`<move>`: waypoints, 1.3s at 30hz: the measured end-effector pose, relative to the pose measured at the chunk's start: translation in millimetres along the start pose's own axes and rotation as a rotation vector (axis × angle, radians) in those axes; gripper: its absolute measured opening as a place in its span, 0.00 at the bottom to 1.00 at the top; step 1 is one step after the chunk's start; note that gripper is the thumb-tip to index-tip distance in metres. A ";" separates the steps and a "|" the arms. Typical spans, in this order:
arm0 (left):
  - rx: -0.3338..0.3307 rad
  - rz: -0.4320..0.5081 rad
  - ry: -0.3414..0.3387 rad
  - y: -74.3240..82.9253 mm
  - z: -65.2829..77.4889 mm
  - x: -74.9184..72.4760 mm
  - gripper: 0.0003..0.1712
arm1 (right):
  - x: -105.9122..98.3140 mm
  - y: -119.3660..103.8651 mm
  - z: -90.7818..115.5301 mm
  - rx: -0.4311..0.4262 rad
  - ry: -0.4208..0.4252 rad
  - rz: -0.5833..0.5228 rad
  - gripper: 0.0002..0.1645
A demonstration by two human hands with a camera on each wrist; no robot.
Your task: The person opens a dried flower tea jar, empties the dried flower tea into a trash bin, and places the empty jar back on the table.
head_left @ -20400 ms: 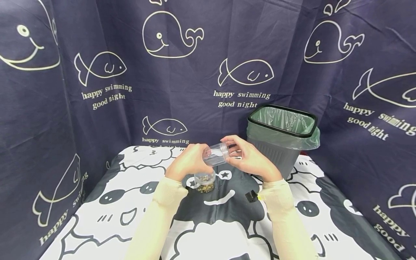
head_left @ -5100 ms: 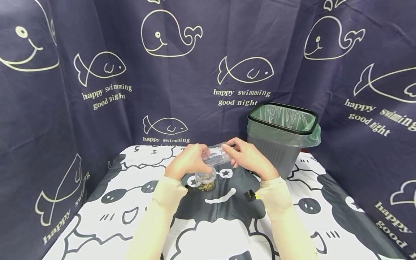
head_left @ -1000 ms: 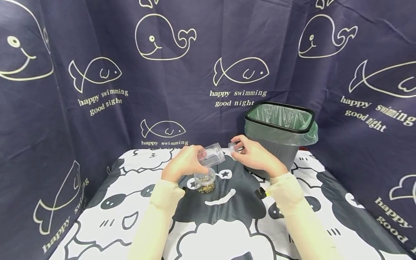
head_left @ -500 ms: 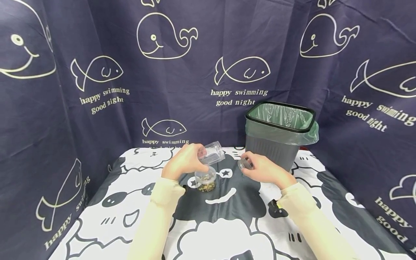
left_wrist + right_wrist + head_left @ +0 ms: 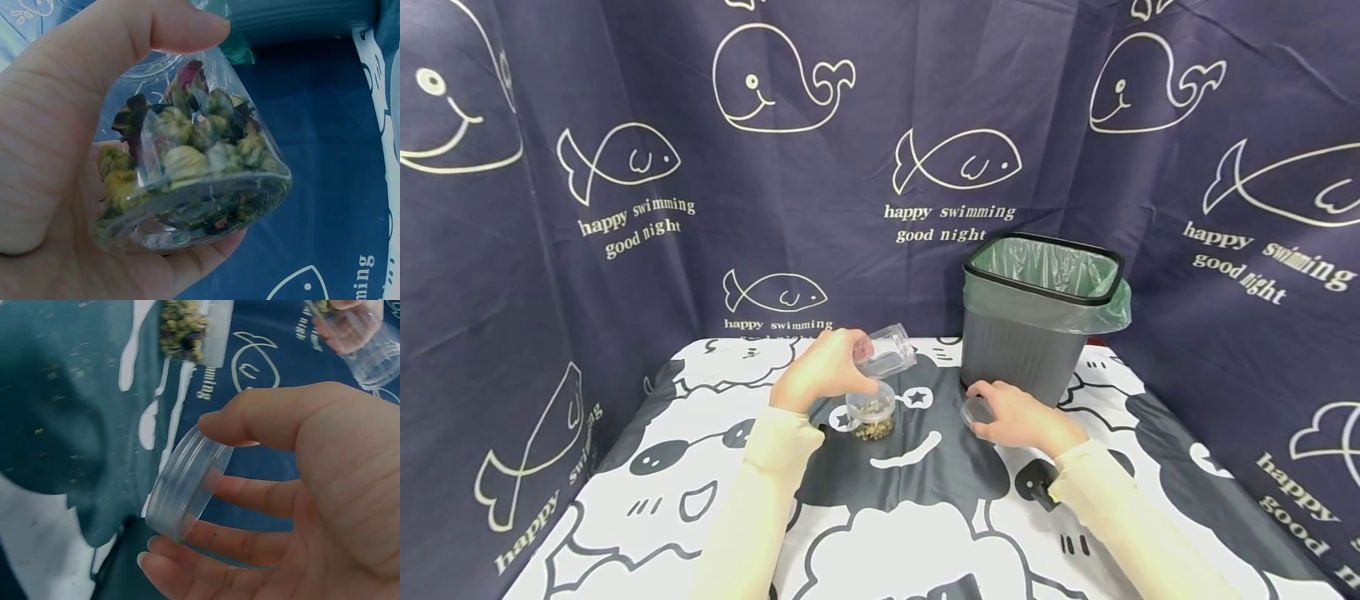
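My left hand (image 5: 820,371) grips a clear plastic jar (image 5: 887,352), tilted above the table with its uncovered mouth to the right. Dried flower buds (image 5: 187,140), yellow-green with a dark red petal, lie in the jar's bottom in the left wrist view. Low over the cloth at the right, my right hand (image 5: 1022,419) holds a clear ridged screw lid (image 5: 190,481) between thumb and fingers. On the table just below the held jar stands a second clear container (image 5: 871,423), partly filled with similar dried buds.
A grey trash bin (image 5: 1018,346) with a green liner (image 5: 1052,267) stands at the back right, behind my right hand. The table has a black and white cartoon cloth (image 5: 917,550). Dark blue fish-print curtains (image 5: 850,225) enclose the back and sides.
The lid was on the held jar earlier; my right hand has taken it off and carried it right and down toward the cloth. My left hand with the jar has stayed nearly in place.
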State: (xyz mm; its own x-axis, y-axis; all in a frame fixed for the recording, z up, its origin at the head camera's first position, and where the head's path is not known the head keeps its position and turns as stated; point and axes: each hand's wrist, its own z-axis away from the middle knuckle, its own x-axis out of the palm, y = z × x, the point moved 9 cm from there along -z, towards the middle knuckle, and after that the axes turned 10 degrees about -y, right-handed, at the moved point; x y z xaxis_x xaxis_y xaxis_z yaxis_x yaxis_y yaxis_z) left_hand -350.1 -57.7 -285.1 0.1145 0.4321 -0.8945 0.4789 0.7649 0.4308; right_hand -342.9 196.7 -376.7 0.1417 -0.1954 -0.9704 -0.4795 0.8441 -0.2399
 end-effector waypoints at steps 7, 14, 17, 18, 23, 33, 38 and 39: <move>-0.006 0.012 -0.015 -1.9 -0.3 1.8 0.30 | 23.1 9.3 2.9 0.006 -0.009 0.058 0.31; -0.006 0.016 -0.011 -2.7 -2.7 2.0 0.29 | 32.5 10.5 5.8 -0.014 0.022 0.095 0.31; -0.010 0.013 -0.009 -2.4 -3.3 1.6 0.28 | 34.6 12.2 5.6 -0.010 0.023 0.098 0.31; -0.011 0.012 -0.010 -2.4 -3.3 1.6 0.28 | 35.4 12.8 5.5 -0.008 0.021 0.099 0.31; -0.015 0.008 -0.012 -2.3 -3.4 1.8 0.28 | 39.1 15.6 4.7 0.001 0.007 0.106 0.31; -0.001 0.002 -0.006 -1.4 -4.6 2.7 0.26 | 42.3 15.7 6.9 0.003 0.031 0.100 0.27; -0.008 0.005 -0.007 -2.2 -4.6 3.0 0.27 | 42.7 16.4 7.9 0.006 0.037 0.102 0.28; -0.009 0.006 -0.007 -2.2 -4.6 3.0 0.27 | 42.7 16.5 7.9 0.004 0.040 0.104 0.28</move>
State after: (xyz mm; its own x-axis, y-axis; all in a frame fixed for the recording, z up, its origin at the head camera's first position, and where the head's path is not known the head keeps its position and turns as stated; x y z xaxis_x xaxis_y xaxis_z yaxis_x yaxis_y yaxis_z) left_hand -354.8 -55.9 -288.2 0.1235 0.4335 -0.8926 0.4707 0.7663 0.4373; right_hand -337.9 206.2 -421.9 0.0565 -0.1264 -0.9904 -0.4861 0.8630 -0.1379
